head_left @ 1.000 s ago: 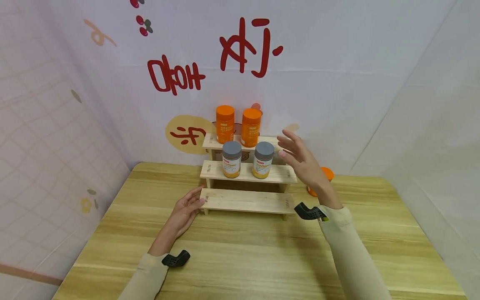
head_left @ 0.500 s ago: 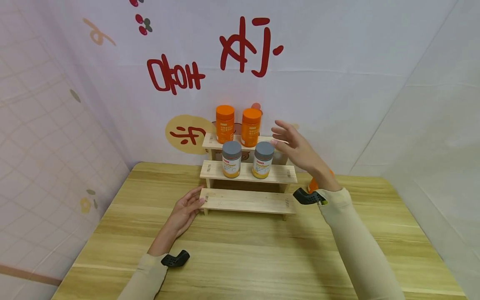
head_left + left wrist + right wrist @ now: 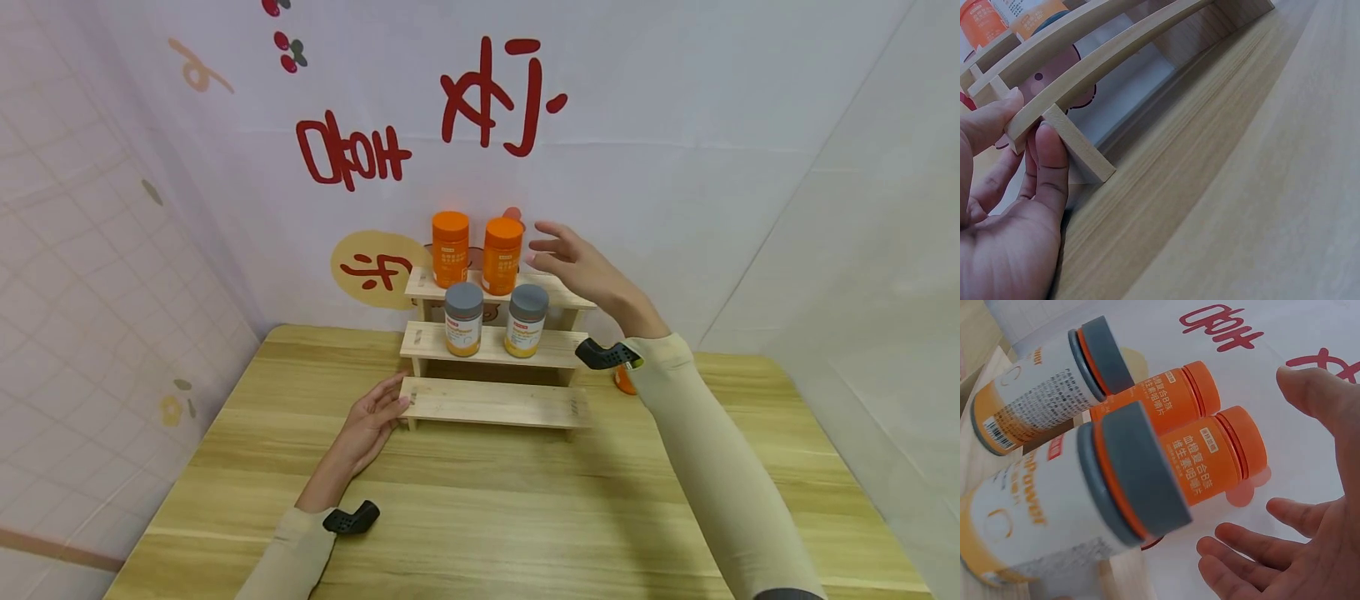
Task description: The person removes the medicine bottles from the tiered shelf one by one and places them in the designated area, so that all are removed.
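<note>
A three-step wooden display shelf (image 3: 495,402) stands against the wall. Its lowest step is pinched at the left end by my left hand (image 3: 375,422), thumb on top and fingers below, as the left wrist view shows. On the top step are two orange bottles, a left one (image 3: 450,250) and a right one (image 3: 501,258). Two grey-lidded white and yellow bottles, one left (image 3: 463,321) and one right (image 3: 527,322), occupy the middle step. My right hand (image 3: 581,265) is just right of the right orange bottle, fingers spread and holding nothing; the right wrist view shows a gap between them.
Another orange bottle (image 3: 625,381) is on the wooden table (image 3: 480,517) right of the shelf, mostly hidden behind my right wrist. A white printed wall covering (image 3: 675,167) rises directly behind the shelf.
My right hand has moved up and left, from beside the grey-lidded bottle to beside the right orange bottle. My left hand keeps its hold on the shelf, and the bottles stay put.
</note>
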Action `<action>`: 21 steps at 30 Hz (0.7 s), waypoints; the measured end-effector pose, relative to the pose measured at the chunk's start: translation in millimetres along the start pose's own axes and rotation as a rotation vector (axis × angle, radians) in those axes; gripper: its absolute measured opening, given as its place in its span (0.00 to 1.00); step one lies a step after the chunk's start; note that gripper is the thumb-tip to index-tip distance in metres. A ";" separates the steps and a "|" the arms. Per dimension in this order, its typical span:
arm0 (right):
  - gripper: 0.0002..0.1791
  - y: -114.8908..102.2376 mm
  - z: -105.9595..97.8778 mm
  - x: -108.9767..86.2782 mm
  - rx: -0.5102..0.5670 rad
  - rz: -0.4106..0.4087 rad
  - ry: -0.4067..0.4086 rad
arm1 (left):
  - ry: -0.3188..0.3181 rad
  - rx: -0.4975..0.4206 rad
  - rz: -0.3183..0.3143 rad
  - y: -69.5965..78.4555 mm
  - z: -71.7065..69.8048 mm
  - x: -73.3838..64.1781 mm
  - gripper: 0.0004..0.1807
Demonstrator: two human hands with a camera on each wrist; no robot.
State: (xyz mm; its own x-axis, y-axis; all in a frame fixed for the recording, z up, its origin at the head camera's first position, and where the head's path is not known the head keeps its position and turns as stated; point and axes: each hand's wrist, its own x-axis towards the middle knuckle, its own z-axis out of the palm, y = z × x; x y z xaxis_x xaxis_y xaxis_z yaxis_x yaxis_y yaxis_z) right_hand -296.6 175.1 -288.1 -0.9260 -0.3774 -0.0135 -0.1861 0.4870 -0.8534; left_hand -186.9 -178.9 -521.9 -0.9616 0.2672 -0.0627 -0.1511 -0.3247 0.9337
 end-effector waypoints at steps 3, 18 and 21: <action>0.44 -5.5 2.8 6.4 -0.018 0.036 0.001 | -0.011 -0.003 0.007 -0.2 -2.1 0.1 0.39; 0.43 -7.8 27.8 40.8 0.001 0.086 0.000 | -0.020 0.011 0.021 -2.4 -5.1 0.4 0.38; 0.39 -6.7 33.4 43.1 -0.018 0.088 0.024 | -0.018 0.009 0.022 -2.9 -4.9 0.3 0.37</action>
State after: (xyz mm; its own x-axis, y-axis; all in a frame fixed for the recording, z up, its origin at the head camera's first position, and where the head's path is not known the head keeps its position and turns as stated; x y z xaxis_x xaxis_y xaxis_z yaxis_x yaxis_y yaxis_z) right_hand -324.2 129.3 -300.3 -0.9465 -0.3139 -0.0752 -0.1094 0.5311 -0.8402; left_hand -187.9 -182.4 -526.3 -0.9604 0.2763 -0.0357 -0.1276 -0.3224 0.9380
